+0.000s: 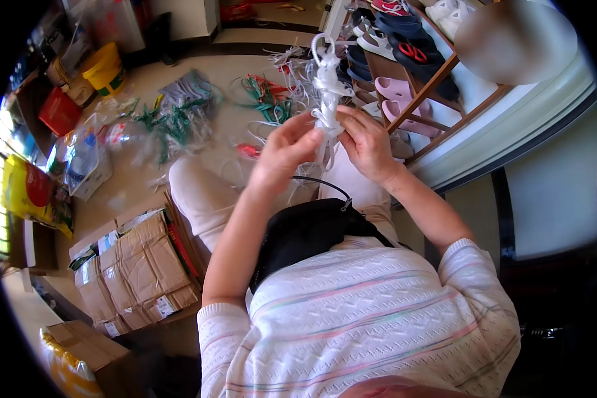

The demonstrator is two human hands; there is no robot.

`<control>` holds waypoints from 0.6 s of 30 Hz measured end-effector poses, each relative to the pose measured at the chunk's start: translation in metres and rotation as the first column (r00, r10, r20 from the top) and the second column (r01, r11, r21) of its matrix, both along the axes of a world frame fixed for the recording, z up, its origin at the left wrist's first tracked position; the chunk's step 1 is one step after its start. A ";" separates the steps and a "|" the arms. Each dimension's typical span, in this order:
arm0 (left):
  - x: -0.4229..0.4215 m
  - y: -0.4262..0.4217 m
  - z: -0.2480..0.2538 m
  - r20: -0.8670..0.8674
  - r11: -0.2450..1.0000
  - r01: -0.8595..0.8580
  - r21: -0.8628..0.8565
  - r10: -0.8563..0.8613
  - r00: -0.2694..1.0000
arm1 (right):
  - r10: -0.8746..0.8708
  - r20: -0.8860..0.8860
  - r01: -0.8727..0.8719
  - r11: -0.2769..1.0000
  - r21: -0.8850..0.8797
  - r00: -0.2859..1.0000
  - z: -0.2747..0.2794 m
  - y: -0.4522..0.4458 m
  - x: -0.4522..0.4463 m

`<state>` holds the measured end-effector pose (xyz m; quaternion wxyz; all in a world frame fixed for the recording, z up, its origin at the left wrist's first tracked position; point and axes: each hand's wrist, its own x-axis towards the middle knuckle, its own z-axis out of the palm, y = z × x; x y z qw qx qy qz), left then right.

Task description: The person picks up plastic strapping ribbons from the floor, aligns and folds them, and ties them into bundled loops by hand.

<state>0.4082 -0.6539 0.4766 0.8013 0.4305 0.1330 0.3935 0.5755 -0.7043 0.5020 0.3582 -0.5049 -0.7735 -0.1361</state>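
Two hands (286,151) hold one white bundle (328,89), two pink clogs (403,110) beyond.

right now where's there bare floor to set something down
Bare tan floor shows between the yellow bucket and the gray-green strip pile; a narrower patch lies between that pile and the red-green strips. It's crowded around the loose white strips and the shoe rack.

Held strap bundle (328,86): shiny white all over
Knit top (371,318): white, zigzag texture, thin pink and greenish stripes
Waist bag (297,229): plain black
Trousers (196,192): pale cream
Strip tangle (270,98): green with red
Bucket (103,69): bright yellow, dark green patch
Clogs (393,89): soft pink
Taped carton (146,265): cardboard brown
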 end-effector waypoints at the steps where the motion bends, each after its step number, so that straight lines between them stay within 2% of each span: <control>1: 0.005 -0.004 0.003 -0.010 0.999 -0.012 0.034 0.013 1.000 | -0.018 0.010 0.017 1.000 0.002 1.000 -0.001 0.000 -0.002; 4: 0.009 0.001 -0.006 -0.045 0.994 -0.033 0.104 0.038 0.998 | -0.034 -0.005 0.034 0.999 -0.042 0.999 -0.005 0.006 0.001; 6: 0.010 0.012 -0.020 -0.034 0.996 -0.015 0.089 0.018 0.999 | -0.006 -0.144 -0.017 0.988 -0.155 0.990 -0.005 0.004 0.002; 8: 0.006 0.017 -0.023 0.021 0.999 -0.045 -0.020 0.046 0.999 | 0.050 -0.282 -0.110 0.974 -0.199 0.958 -0.006 0.007 0.004; 10: -0.003 0.024 -0.029 0.041 0.993 -0.059 -0.099 0.063 0.997 | 0.008 -0.371 -0.144 0.930 -0.339 0.929 -0.004 0.007 0.007; 16: -0.026 0.058 -0.063 0.054 0.952 -0.084 -0.294 0.104 0.993 | -0.016 -0.394 -0.202 0.839 -0.505 0.919 -0.032 0.016 0.020; 18: -0.051 0.083 -0.073 0.057 0.926 -0.137 -0.351 0.167 0.984 | -0.033 -0.386 -0.199 0.815 -0.544 0.922 -0.036 0.019 0.024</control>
